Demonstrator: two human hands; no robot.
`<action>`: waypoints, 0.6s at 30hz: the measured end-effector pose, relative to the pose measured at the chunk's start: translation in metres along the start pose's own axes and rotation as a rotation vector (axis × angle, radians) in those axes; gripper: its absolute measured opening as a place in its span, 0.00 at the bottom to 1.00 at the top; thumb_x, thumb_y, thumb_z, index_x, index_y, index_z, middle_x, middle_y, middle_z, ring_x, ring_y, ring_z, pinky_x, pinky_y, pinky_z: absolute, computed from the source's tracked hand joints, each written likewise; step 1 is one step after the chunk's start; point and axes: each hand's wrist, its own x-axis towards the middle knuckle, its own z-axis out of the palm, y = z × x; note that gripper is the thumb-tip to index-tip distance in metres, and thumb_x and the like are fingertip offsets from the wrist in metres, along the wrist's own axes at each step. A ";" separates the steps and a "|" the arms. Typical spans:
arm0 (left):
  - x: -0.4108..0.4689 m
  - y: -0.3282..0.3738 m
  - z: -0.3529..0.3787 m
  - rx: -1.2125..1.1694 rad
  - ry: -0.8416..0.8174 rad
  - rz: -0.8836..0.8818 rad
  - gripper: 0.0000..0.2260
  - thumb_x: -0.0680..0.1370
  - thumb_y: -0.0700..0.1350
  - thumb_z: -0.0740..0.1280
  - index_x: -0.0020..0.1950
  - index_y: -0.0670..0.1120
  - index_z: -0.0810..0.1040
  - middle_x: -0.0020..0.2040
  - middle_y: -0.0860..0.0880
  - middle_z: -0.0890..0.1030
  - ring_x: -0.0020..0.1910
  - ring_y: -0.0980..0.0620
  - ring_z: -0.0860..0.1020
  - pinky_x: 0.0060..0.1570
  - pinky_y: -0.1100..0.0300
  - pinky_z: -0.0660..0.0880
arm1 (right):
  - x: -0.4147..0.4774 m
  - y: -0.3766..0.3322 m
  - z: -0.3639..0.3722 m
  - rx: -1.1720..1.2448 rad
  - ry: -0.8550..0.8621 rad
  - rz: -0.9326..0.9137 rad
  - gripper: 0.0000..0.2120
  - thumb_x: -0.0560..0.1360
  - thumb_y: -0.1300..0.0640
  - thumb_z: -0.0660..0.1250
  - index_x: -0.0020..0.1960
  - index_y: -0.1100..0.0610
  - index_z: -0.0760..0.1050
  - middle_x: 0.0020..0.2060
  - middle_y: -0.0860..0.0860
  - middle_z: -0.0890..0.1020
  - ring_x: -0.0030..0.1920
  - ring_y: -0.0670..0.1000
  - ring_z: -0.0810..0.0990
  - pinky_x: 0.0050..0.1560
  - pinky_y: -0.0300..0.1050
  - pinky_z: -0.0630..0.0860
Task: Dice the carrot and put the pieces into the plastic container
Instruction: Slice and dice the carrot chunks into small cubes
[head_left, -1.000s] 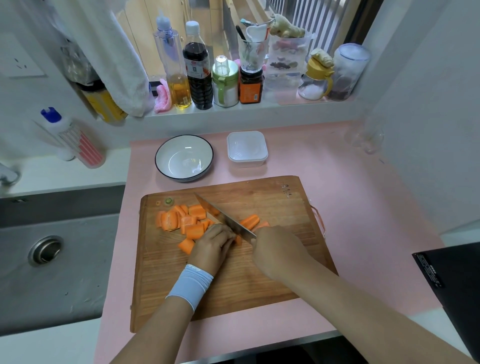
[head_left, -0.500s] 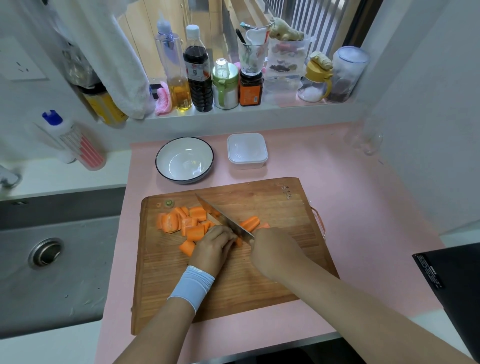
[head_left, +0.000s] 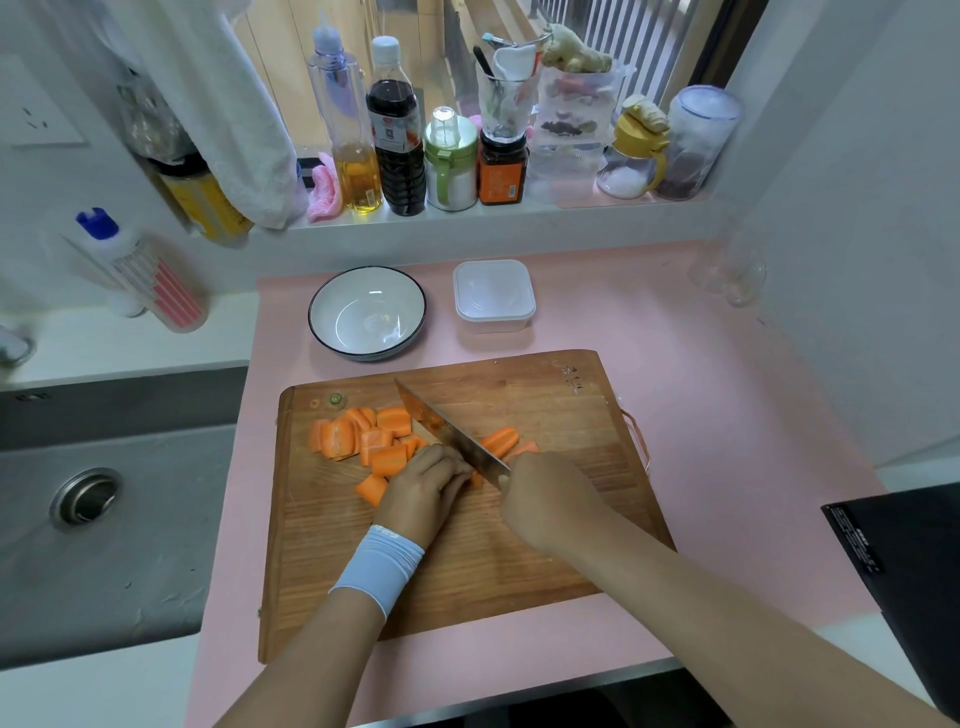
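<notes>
Fingers (head_left: 453, 467) of our left hand (head_left: 426, 491) are curled knuckles-up over a small orange carrot piece (head_left: 475, 479), holding it down on the rectangular wooden cutting board (head_left: 519, 551) right beside the blade. Our right hand (head_left: 550, 501) is wrapped tight round the handle of the broad steel kitchen knife (head_left: 447, 431), and the handle itself is hidden in the fist. Blade runs diagonally, tip toward far left. Left of it we see a heap of orange carrot chunks (head_left: 363, 439); right of it, 2 long orange carrot strips (head_left: 501, 441). Clear square plastic container (head_left: 493, 296) sits beyond the board on the pink worktop (head_left: 701, 415), well apart from the carrot, just beside a round white bowl with dark rim (head_left: 366, 312). Light blue wristband (head_left: 379, 566) on our left wrist. Grey steel sink (head_left: 104, 545) at left.
</notes>
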 end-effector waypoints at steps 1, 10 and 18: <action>0.000 -0.001 0.000 0.005 -0.006 -0.001 0.04 0.76 0.42 0.70 0.44 0.42 0.83 0.46 0.48 0.81 0.47 0.54 0.78 0.51 0.66 0.75 | 0.000 0.000 0.001 -0.003 -0.002 0.001 0.09 0.82 0.56 0.59 0.45 0.56 0.74 0.35 0.49 0.72 0.37 0.52 0.74 0.30 0.42 0.62; -0.002 -0.003 0.002 0.005 -0.029 0.012 0.07 0.77 0.44 0.67 0.44 0.42 0.83 0.46 0.48 0.80 0.47 0.52 0.79 0.50 0.61 0.77 | 0.000 0.000 0.008 -0.032 0.000 0.002 0.09 0.82 0.55 0.59 0.44 0.54 0.72 0.35 0.48 0.69 0.39 0.53 0.74 0.38 0.44 0.68; 0.000 -0.003 0.004 -0.010 -0.026 -0.005 0.03 0.73 0.36 0.74 0.44 0.42 0.83 0.46 0.48 0.81 0.46 0.52 0.79 0.50 0.62 0.76 | 0.007 0.000 0.009 0.009 -0.022 0.025 0.09 0.82 0.55 0.59 0.47 0.57 0.76 0.40 0.52 0.77 0.41 0.53 0.78 0.38 0.44 0.71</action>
